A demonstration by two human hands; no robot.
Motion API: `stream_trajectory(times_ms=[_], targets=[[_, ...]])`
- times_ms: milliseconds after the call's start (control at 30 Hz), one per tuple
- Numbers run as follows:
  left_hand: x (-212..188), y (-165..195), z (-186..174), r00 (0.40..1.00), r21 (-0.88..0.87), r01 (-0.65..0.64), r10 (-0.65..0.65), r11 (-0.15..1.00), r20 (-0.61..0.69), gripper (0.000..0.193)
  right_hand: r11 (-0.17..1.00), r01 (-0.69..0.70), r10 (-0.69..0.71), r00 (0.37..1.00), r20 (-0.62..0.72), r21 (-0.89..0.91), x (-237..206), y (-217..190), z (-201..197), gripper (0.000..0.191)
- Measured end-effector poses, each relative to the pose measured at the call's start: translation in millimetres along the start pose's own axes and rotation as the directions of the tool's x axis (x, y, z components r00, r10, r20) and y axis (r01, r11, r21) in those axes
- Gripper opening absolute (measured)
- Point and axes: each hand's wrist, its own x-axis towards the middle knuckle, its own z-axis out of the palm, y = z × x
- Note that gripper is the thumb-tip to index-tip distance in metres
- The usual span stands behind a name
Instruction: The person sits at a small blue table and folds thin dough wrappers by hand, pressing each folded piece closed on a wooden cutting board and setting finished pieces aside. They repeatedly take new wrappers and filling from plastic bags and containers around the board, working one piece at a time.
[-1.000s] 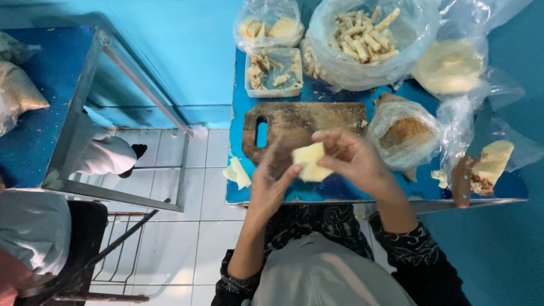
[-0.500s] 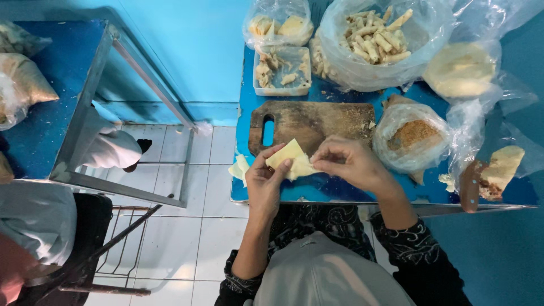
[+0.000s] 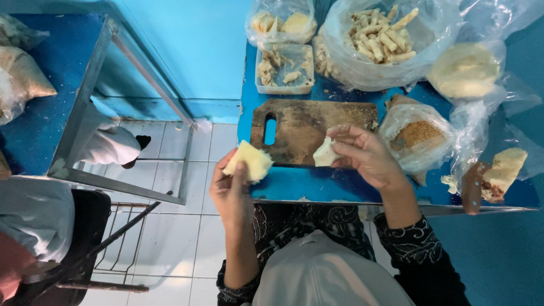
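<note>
Since half a second ago the hands have parted, the left hand [image 3: 231, 190] pinching a pale yellow folded wrapper sheet [image 3: 248, 161] at centre frame, the right hand [image 3: 362, 154] pinching a white dough piece [image 3: 327, 153] (over the worn wooden cutting board [image 3: 309, 127]); light fingertip grips would likely prevent tearing.

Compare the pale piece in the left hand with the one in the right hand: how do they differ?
The yellowish sheet in the left hand looks larger, flatter and yellower; the white piece in the right hand is smaller and folded. The first hangs off the table's edge, the second over the cutting board. Both look like thin wrappers.
</note>
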Motion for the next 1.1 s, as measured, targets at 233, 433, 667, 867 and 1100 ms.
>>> stream_trajectory(times_ms=[233,433,667,867,1100], targets=[[3,25,-16,0.985,0.059,-0.154,0.158,0.986,-0.073,0.044,0.974,0.121,-0.121,0.993,0.015,-0.193,13,12,35,0.038],[2,32,-23,0.98,0.085,-0.152,0.161,0.985,-0.117,0.037,0.851,0.254,-0.244,0.966,0.082,-0.459,19,-3,57,0.048],[5,18,-29,0.99,0.091,-0.107,0.115,0.99,-0.086,0.037,0.645,-0.012,-0.037,0.998,-0.047,-0.764,-30,-50,71,0.057],[-2,8,-22,0.999,0.107,-0.04,0.039,0.993,0.006,0.032,-0.391,0.499,-0.352,0.695,0.627,-0.773,10,-67,67,0.056],[-14,0,-8,0.965,0.25,0.1,-0.155,0.963,0.213,0.029,-0.059,0.424,-0.366,0.833,0.415,-0.904,55,-28,46,0.035]])
